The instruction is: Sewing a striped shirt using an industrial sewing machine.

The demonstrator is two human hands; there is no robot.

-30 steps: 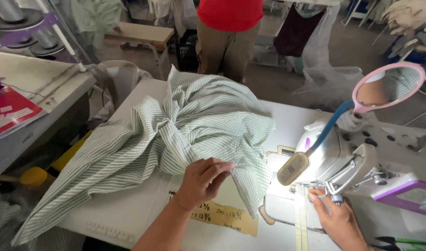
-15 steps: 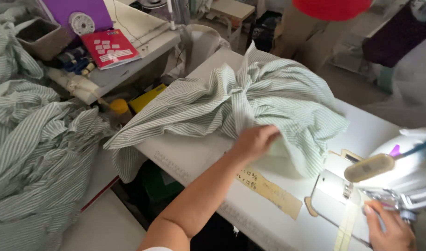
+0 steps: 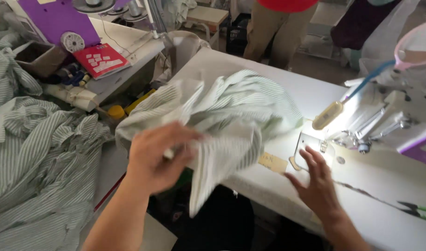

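Compared with half a second before, the left hand [image 3: 159,155] has lifted the striped shirt [image 3: 231,118] off the white table [image 3: 315,90]; the cloth, then heaped flat on the tabletop, now hangs bunched and blurred over the near table edge. The left fingers are closed around a fold of it. The right hand [image 3: 317,183], earlier at the sewing machine [image 3: 399,109], now hovers over the table edge just in front of the machine, fingers spread, holding nothing.

A small yellowish paper label [image 3: 272,162] lies flat on the table between the shirt and the right hand. A red booklet [image 3: 101,60] with white patches lies on the side bench to the left of the table, beside a purple panel [image 3: 59,21].

The shirt is thin woven cloth, pale green and white in fine stripes, softly creased. A heap of like striped cloth [image 3: 41,162] lies left of the table. Green-handled scissors [image 3: 417,210] lie to the right of the hand. A person in a red top [image 3: 280,23] stands beyond the table
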